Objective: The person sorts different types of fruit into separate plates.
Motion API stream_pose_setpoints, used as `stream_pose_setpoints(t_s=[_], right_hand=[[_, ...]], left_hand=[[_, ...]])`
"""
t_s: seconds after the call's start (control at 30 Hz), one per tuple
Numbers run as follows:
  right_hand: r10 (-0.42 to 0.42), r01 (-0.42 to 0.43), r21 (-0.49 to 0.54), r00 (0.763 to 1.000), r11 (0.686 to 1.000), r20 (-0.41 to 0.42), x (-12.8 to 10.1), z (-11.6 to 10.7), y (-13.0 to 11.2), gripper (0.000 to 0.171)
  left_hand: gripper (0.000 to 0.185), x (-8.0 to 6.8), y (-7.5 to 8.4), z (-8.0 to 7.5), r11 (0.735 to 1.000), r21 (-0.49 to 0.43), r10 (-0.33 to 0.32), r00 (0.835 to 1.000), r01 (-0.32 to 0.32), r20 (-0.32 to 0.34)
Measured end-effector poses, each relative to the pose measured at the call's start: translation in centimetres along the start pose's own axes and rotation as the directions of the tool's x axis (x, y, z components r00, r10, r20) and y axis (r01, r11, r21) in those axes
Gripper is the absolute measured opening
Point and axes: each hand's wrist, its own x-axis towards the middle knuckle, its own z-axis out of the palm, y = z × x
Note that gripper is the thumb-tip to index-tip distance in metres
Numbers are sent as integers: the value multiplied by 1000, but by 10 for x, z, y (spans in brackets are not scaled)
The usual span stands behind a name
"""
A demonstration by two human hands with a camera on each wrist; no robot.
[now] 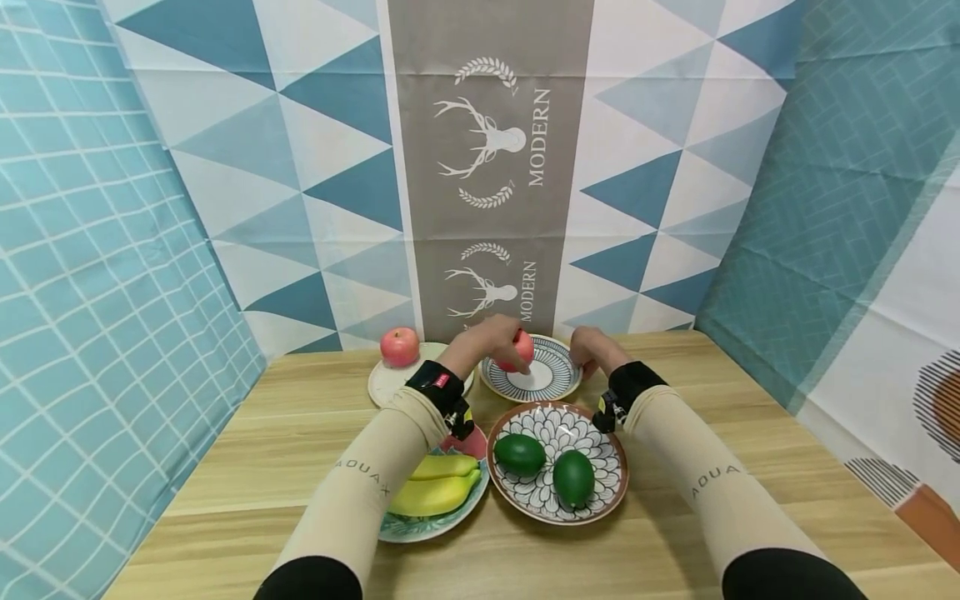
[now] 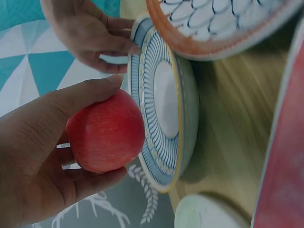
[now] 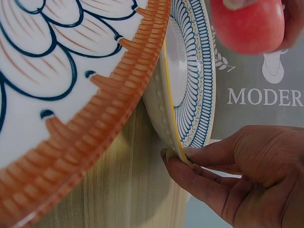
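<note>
My left hand (image 1: 491,337) grips a red apple (image 2: 107,130) with thumb and fingers curled about it. The apple is over the left part of a blue-and-white striped plate (image 1: 551,367) at the back of the table. On the opposite side, my right hand (image 3: 256,171) pinches that plate's rim between thumb and fingers. In the head view the right fingertips are partly hidden behind the hand.
Another apple (image 1: 400,347) sits on a pale plate (image 1: 384,385) at the back left. Nearer me, a green-and-pink plate (image 1: 461,527) holds yellow bananas (image 1: 435,495). Beside it, a brown-rimmed petal-patterned plate (image 1: 558,423) carries two dark green avocado-like fruits (image 1: 573,478). Patterned cloth walls surround the wooden table.
</note>
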Motion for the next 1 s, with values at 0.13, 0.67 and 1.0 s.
stream_pose_setpoints(t_s=[0.13,0.67,1.0], right_hand=[[-8,7,32,1000,999,11,3,-1,1,11],[-51,50,21,999,999,20,-8,-3,3,11],[-45,44,10,999,999,29,-8,-4,0,10]], left_hand=[[62,7,9,7,1000,10,-19,999,19,28],[51,33,32,26,998,-44,38,999,-38,0],[47,40,33,31,997,-83,-2,1000,3,14]])
